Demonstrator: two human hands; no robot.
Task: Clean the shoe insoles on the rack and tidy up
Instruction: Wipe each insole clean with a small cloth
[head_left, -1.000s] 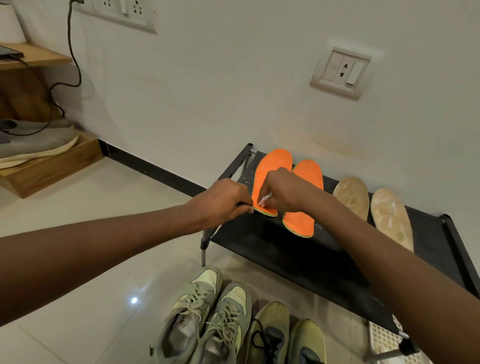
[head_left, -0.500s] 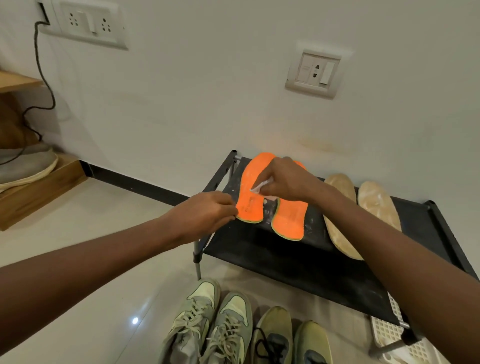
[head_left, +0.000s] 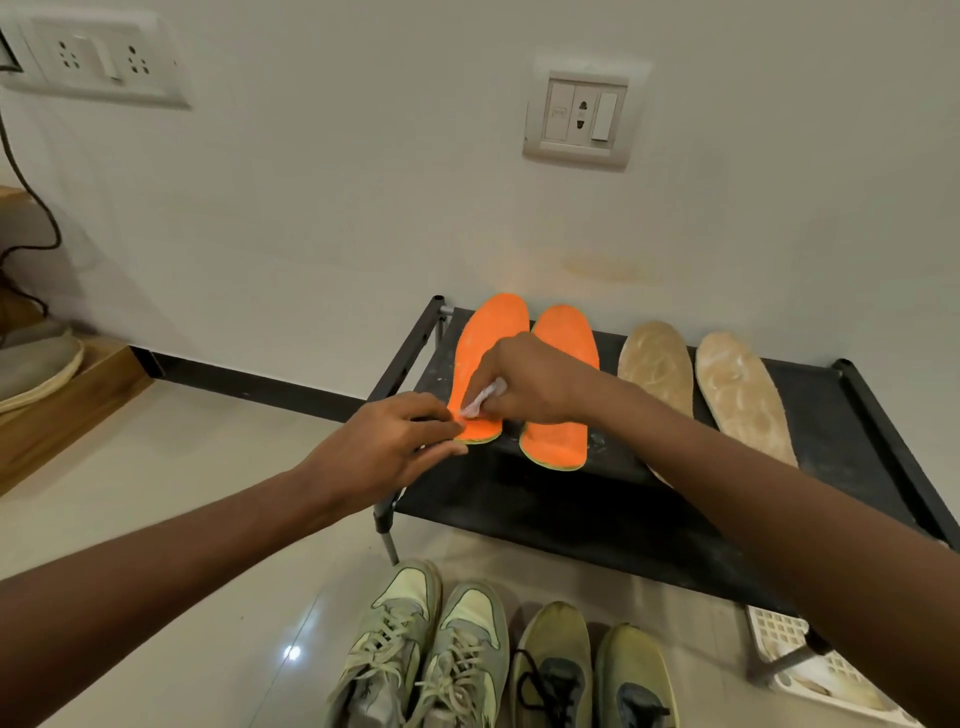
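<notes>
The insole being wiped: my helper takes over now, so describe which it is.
On the black rack by the wall lie four insoles. It is the far-left orange insole, nearest the rack's left rail; the left hand pins its heel.

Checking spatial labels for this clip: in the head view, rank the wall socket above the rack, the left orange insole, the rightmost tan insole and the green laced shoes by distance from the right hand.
1. Left orange insole, directly under the right hand.
2. Rightmost tan insole, along the rack to the right.
3. Green laced shoes, on the floor in front.
4. Wall socket, high on the wall.
</notes>
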